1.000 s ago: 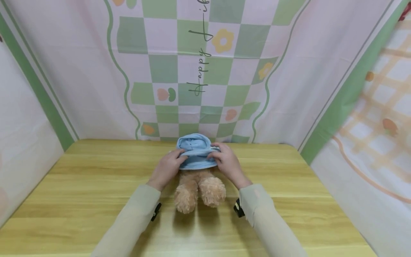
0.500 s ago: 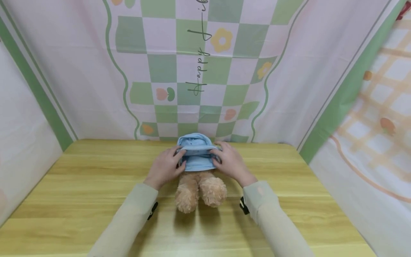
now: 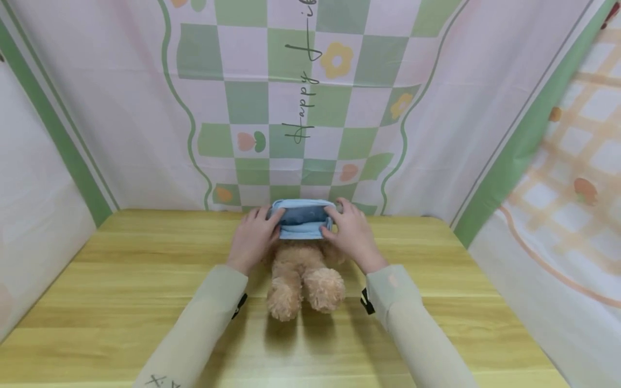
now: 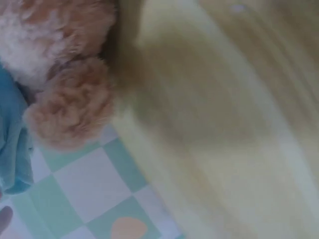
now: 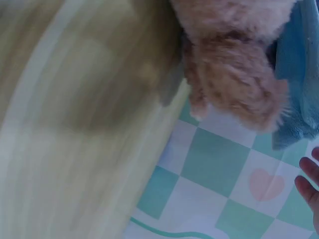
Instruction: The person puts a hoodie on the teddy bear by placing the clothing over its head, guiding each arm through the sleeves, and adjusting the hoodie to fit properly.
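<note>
A light brown teddy bear [image 3: 301, 258] lies on the wooden table with its legs towards me. A light blue doll's top [image 3: 304, 230] is bunched up over its upper body and head, its folds gaping between my hands; the bear's face is hidden. My left hand [image 3: 253, 236] grips the cloth at its left side, thumb over the edge. On the opposite side my right hand [image 3: 356, 235] pinches the cloth in the same way. A furry bear's arm [image 4: 72, 107] hangs free below the blue cloth in the left wrist view, and the other arm shows in the right wrist view.
The wooden table [image 3: 145, 302] reaches back to a hanging cloth [image 3: 286, 108] with green and white checks, close behind the bear. More patterned cloth [image 3: 563, 205] hangs at the right, and white cloth [image 3: 39, 188] at the left.
Both hands have moved the blue top up and away from me, towards the bear's head. The bear's belly and lower arms now show; its legs have barely moved.
</note>
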### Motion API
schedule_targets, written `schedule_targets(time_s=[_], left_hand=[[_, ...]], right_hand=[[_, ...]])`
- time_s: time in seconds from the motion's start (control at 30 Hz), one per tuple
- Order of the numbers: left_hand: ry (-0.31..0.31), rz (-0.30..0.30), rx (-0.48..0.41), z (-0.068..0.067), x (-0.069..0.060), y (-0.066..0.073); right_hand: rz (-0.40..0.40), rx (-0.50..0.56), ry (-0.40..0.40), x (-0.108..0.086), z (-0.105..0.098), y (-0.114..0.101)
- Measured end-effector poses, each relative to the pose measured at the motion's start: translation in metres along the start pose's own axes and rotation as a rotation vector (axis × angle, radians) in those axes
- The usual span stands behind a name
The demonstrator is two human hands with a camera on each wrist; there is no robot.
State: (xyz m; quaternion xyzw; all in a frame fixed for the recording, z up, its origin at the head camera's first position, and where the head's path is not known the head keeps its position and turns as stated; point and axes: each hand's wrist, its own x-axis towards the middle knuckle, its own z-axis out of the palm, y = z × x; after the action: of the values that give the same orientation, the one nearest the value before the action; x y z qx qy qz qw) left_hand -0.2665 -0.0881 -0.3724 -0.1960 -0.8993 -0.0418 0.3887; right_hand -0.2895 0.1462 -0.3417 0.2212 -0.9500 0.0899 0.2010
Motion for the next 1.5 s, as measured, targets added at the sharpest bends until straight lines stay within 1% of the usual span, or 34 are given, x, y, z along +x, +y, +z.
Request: schedule_targets(time_s=[0.1,0.2,0.27,0.37,0.43,0.5,0.63,0.7,0.73,0.83,0.87,0.9,0.97,1.07,1.13,1.17,1.3,1.43,1.5], left_hand=[[0.001,-0.036,0.028,-0.004,0.01,0.002],[0.008,-0.06,0.066,-0.008,0.019,0.004],[0.018,-0.072,0.1,-0.008,0.024,0.005],[0.032,-0.091,0.145,-0.008,0.028,0.006],[0.021,-0.106,0.164,-0.006,0.029,0.008],[-0.011,-0.115,0.17,-0.004,0.028,0.011],[-0.097,-0.133,0.166,0.001,0.025,0.018],[-0.118,-0.146,0.165,0.004,0.024,0.022],[-0.114,-0.155,0.155,0.005,0.023,0.024],[-0.085,-0.176,0.108,0.006,0.023,0.03],[-0.078,-0.185,0.082,0.006,0.023,0.033],[-0.077,-0.195,0.054,0.005,0.023,0.035],[-0.087,-0.212,0.018,0.004,0.024,0.039],[-0.143,-0.235,-0.008,0.003,0.023,0.041],[-0.189,-0.241,-0.009,0.003,0.023,0.041],[-0.201,-0.241,-0.008,0.004,0.022,0.041],[-0.278,-0.258,-0.04,0.007,0.018,0.04],[-0.335,-0.282,-0.08,0.009,0.012,0.038],[-0.34,-0.289,-0.097,0.01,0.009,0.036]], right_hand=[[0.017,-0.028,0.051,0.006,-0.004,-0.002],[0.012,-0.052,0.128,0.01,-0.006,-0.003],[0.012,-0.059,0.174,0.013,-0.007,-0.004],[0.022,-0.073,0.223,0.015,-0.006,-0.004],[0.033,-0.087,0.24,0.015,-0.004,-0.003],[0.052,-0.1,0.238,0.014,-0.002,-0.003],[0.099,-0.113,0.198,0.007,0.006,-0.001],[0.126,-0.104,0.155,0.004,0.01,0.0],[0.14,-0.086,0.125,0.002,0.011,-0.001],[0.193,0.005,0.019,-0.001,0.016,-0.002],[0.215,0.054,-0.021,-0.002,0.018,-0.003],[0.235,0.102,-0.056,-0.002,0.02,-0.004],[0.267,0.187,-0.094,-0.002,0.023,-0.005],[0.296,0.259,-0.11,-0.002,0.028,-0.009],[0.303,0.272,-0.112,-0.003,0.03,-0.01],[0.309,0.281,-0.122,-0.003,0.031,-0.01],[0.299,0.329,-0.162,-0.004,0.034,-0.01],[0.283,0.388,-0.164,-0.003,0.038,-0.012],[0.282,0.424,-0.162,-0.003,0.04,-0.014]])
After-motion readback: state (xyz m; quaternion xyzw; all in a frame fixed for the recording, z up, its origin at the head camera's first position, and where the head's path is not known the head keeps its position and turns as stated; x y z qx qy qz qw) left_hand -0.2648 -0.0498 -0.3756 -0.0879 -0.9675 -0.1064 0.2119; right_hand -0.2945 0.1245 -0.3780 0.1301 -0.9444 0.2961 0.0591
